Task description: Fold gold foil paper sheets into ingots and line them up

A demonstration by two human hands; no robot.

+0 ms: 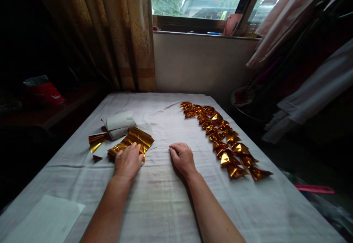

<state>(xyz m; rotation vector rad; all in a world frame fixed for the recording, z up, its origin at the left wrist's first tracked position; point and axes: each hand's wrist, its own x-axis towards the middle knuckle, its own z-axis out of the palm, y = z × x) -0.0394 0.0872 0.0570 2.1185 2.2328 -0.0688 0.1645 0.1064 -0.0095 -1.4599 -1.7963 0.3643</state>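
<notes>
My left hand (128, 163) rests on a stack of gold foil sheets (139, 136), its fingers curled over the right part of the stack. The fingertips are partly hidden against the foil. My right hand (182, 157) lies on the white cloth at the middle of the table, closed, with thumb and forefinger together. Whatever is inside it, if anything, is hidden. Right of that hand, folded gold foil pieces (216, 134) form long rows slanting toward the near right.
Behind the stack lies a roll of white paper (120, 121); a loose gold foil piece (98, 140) sits left of it. A white sheet (45, 219) lies at the near left of the cloth-covered table (154, 206). Hanging clothes (317, 85) are at the right, a curtain (124, 33) behind.
</notes>
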